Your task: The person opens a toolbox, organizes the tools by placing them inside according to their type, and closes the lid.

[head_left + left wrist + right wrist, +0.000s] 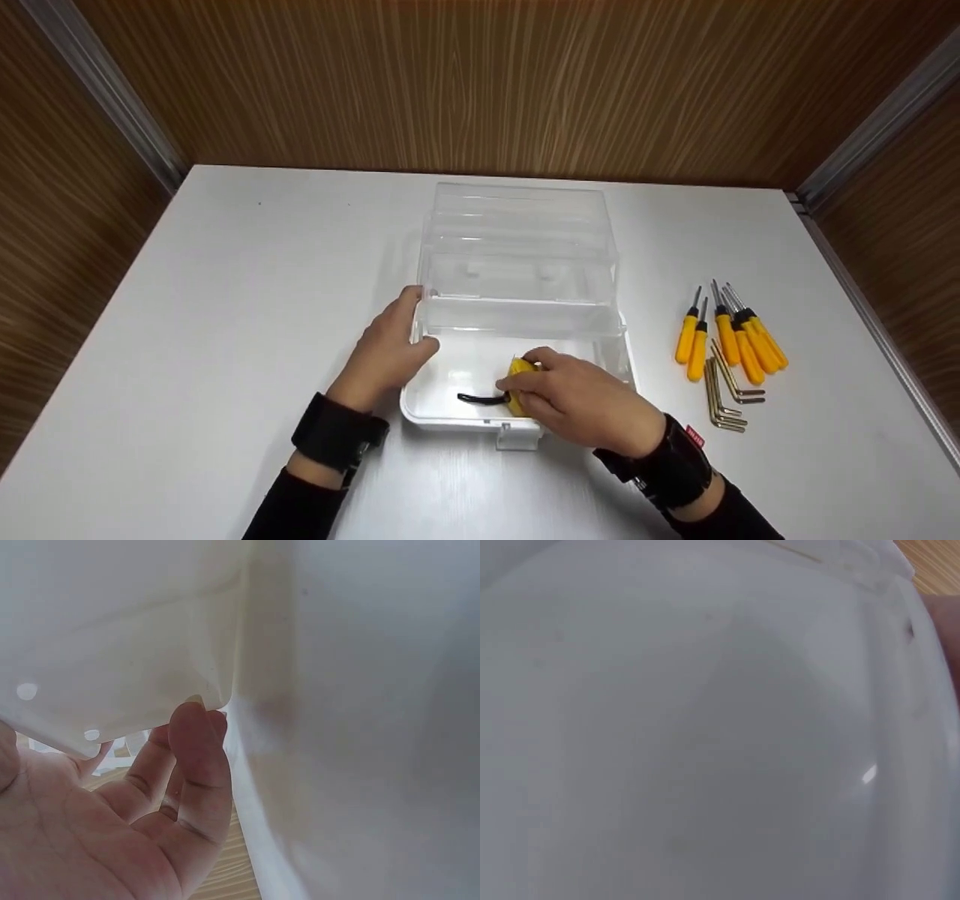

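Rt hand (581,397) gripping yellow tape measure (519,382) in toolbox (442,409), lt hand (386,352) steadying box

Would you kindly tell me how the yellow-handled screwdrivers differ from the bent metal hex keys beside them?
The yellow-handled screwdrivers are straight, with thick handles; the bent metal hex keys are L-shaped, thin bare metal. The screwdrivers lie farther from the person, the hex keys nearer. Both rest untouched on the white table.
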